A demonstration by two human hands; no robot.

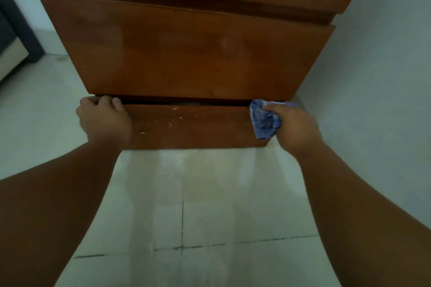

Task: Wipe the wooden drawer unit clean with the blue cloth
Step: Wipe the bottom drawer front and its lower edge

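Observation:
The wooden drawer unit [186,49] fills the upper half of the view, with three brown drawer fronts stacked. The bottom drawer [191,127] carries white specks and smears on its front. My left hand [105,116] grips the top left corner of that bottom drawer, fingers curled over its edge. My right hand [295,123] holds a bunched blue cloth [264,121] against the right end of the same drawer front, near its top edge. A dark gap shows above the bottom drawer.
Pale floor tiles [210,216] with dark grout lines lie below the unit. A white wall [384,65] stands close on the right. A dark and beige piece of furniture [14,46] sits at the far left.

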